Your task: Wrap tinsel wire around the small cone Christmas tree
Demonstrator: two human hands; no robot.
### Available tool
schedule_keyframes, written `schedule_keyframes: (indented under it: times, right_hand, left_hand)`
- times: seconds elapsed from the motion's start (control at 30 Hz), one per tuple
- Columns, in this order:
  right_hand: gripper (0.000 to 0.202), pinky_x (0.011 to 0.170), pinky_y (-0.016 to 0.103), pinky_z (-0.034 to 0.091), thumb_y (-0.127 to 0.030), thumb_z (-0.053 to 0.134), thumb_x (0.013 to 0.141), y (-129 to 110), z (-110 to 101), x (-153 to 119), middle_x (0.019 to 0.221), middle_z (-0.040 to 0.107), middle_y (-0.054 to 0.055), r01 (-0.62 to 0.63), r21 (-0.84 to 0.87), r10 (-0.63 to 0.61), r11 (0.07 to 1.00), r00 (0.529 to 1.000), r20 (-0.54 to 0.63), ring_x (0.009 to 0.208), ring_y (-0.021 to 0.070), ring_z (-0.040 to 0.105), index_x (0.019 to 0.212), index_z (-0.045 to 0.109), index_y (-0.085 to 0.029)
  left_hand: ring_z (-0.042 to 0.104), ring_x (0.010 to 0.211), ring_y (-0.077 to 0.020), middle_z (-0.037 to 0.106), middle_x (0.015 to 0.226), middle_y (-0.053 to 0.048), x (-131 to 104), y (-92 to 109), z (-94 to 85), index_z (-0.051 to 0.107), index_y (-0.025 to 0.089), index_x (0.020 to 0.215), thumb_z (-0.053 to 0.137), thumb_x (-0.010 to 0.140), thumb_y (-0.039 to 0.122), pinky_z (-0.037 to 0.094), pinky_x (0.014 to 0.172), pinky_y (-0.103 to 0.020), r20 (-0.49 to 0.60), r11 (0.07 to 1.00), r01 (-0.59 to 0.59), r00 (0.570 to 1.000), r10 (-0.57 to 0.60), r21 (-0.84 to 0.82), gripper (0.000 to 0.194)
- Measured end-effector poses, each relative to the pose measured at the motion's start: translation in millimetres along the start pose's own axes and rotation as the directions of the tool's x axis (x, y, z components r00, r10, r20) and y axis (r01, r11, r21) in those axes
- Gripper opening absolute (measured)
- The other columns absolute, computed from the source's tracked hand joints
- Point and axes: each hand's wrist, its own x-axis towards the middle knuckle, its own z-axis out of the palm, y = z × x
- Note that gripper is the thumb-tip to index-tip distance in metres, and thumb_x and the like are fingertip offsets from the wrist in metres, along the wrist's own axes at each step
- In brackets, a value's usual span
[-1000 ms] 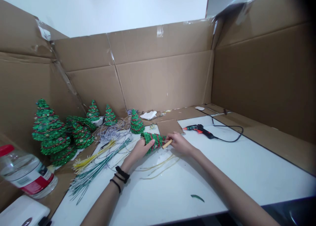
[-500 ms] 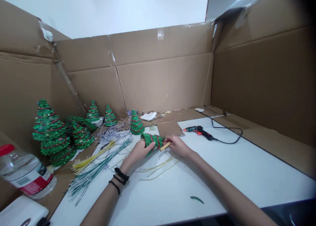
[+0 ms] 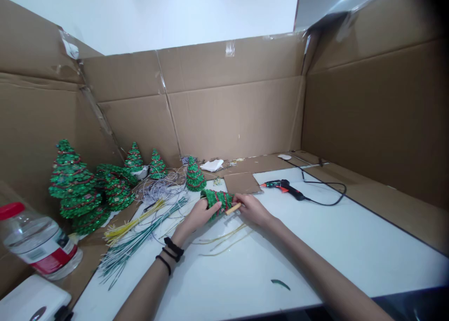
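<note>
A small green tree with red trim (image 3: 218, 199) lies on its side over the white table (image 3: 224, 274). My left hand (image 3: 201, 213) grips it from the left, thumb along its front. My right hand (image 3: 254, 208) is closed around a short tan stick (image 3: 233, 209) at the tree's right end. Yellow wires (image 3: 224, 241) lie just below the hands. Another small tree (image 3: 195, 175) stands upright behind my left hand. What the right fingertips touch on the tree is too small to tell.
Glue gun (image 3: 284, 188) with a black cord at right; cardboard piece (image 3: 242, 182) behind the hands. Yellow wires (image 3: 135, 222), green wires (image 3: 143, 237), tangled thread (image 3: 163, 185), several trees (image 3: 75, 185) and a bottle (image 3: 42, 246) at left. Cardboard walls (image 3: 231, 115) surround the table.
The view has shifted slightly, moving the surroundings a little to the right. Both hands keep their hold, with the tan stick tilted almost as before.
</note>
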Motion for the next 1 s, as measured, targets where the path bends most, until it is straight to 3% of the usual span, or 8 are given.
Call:
schedule_keyframes:
  times: [0.23, 0.43, 0.53, 0.63, 0.7, 0.8, 0.9, 1.0]
  right_hand:
    - [0.016, 0.059, 0.023, 0.032, -0.009, 0.048, 0.070, 0, -15, -3, 0.071, 0.065, 0.003, -0.065, -0.157, 0.072, 0.986, 0.997, 0.039, 0.067, 0.0167, 0.057, 0.073, 0.061, -0.018]
    - [0.017, 0.067, 0.025, 0.035, -0.021, 0.048, 0.085, -14, 5, -1, 0.077, 0.066, 0.006, -0.073, -0.234, 0.061, 0.969, 0.996, -0.057, 0.075, 0.0188, 0.059, 0.075, 0.060, -0.017]
    - [0.019, 0.065, 0.025, 0.035, -0.026, 0.048, 0.087, -13, 10, -1, 0.076, 0.066, 0.005, -0.064, -0.266, 0.042, 0.962, 0.995, -0.087, 0.074, 0.0190, 0.059, 0.075, 0.059, -0.018]
    - [0.025, 0.062, 0.024, 0.035, -0.034, 0.045, 0.089, -8, 2, 1, 0.073, 0.066, 0.005, -0.046, -0.210, 0.015, 0.977, 0.989, -0.147, 0.070, 0.0186, 0.059, 0.074, 0.058, -0.019]
    - [0.028, 0.058, 0.024, 0.035, -0.037, 0.041, 0.090, -1, -11, 2, 0.071, 0.066, 0.004, -0.105, -0.168, 0.067, 0.980, 0.973, -0.222, 0.066, 0.0182, 0.059, 0.076, 0.058, -0.020]
    - [0.028, 0.058, 0.026, 0.034, -0.034, 0.038, 0.090, 20, -36, 0, 0.070, 0.065, 0.006, -0.335, -0.220, 0.238, 0.916, 0.896, -0.374, 0.066, 0.0201, 0.058, 0.082, 0.060, -0.019]
    - [0.024, 0.067, 0.030, 0.035, -0.023, 0.041, 0.086, 51, -58, -7, 0.081, 0.065, 0.011, -0.590, -0.335, 0.379, 0.735, 0.766, -0.518, 0.083, 0.0267, 0.056, 0.096, 0.061, -0.016]
    - [0.029, 0.077, 0.036, 0.033, -0.024, 0.043, 0.084, 80, -67, -18, 0.103, 0.061, 0.016, -0.720, -0.390, 0.470, 0.574, 0.679, -0.564, 0.099, 0.0326, 0.048, 0.103, 0.061, -0.012]
  left_hand:
    - [0.049, 0.070, -0.0156, 0.060, 0.077, -0.002, 3, -5, 4.4, 0.060, 0.013, 0.082, 0.043, 0.082, 0.053, 0.041, 0.069, -0.026, -0.045, 0.990, 0.026, 0.998, -0.032, -0.135, 0.044]
    - [0.048, 0.065, -0.0147, 0.059, 0.069, -0.002, 3, -5, 8.6, 0.060, 0.013, 0.075, 0.045, 0.081, 0.053, 0.041, 0.064, -0.025, -0.019, 0.983, 0.037, 0.999, -0.041, -0.180, 0.044]
    - [0.052, 0.070, -0.0162, 0.062, 0.076, -0.003, 4, -4, 11.6, 0.060, 0.013, 0.079, 0.047, 0.080, 0.052, 0.042, 0.069, -0.026, -0.069, 0.970, 0.046, 0.996, -0.064, -0.238, 0.041]
    - [0.054, 0.076, -0.0185, 0.064, 0.079, -0.004, 5, -1, 10.0, 0.059, 0.014, 0.077, 0.047, 0.079, 0.051, 0.043, 0.075, -0.029, -0.150, 0.946, 0.095, 0.978, -0.147, -0.309, 0.040]
    - [0.056, 0.080, -0.0206, 0.065, 0.080, -0.005, 6, 1, 4.9, 0.060, 0.014, 0.076, 0.046, 0.079, 0.052, 0.043, 0.078, -0.030, -0.170, 0.923, 0.145, 0.961, -0.217, -0.358, 0.041]
    - [0.056, 0.091, -0.0230, 0.068, 0.088, -0.005, 4, 8, -4.9, 0.062, 0.015, 0.082, 0.045, 0.079, 0.053, 0.040, 0.086, -0.032, -0.140, 0.876, 0.188, 0.951, -0.275, -0.444, 0.042]
    - [0.053, 0.103, -0.0234, 0.067, 0.101, -0.004, -1, 16, -9.5, 0.063, 0.016, 0.089, 0.047, 0.077, 0.052, 0.037, 0.094, -0.031, -0.097, 0.837, 0.207, 0.951, -0.294, -0.507, 0.040]
    - [0.049, 0.114, -0.0231, 0.065, 0.110, -0.004, -6, 22, -7.7, 0.063, 0.018, 0.096, 0.049, 0.078, 0.050, 0.032, 0.101, -0.032, -0.056, 0.807, 0.230, 0.950, -0.308, -0.544, 0.039]
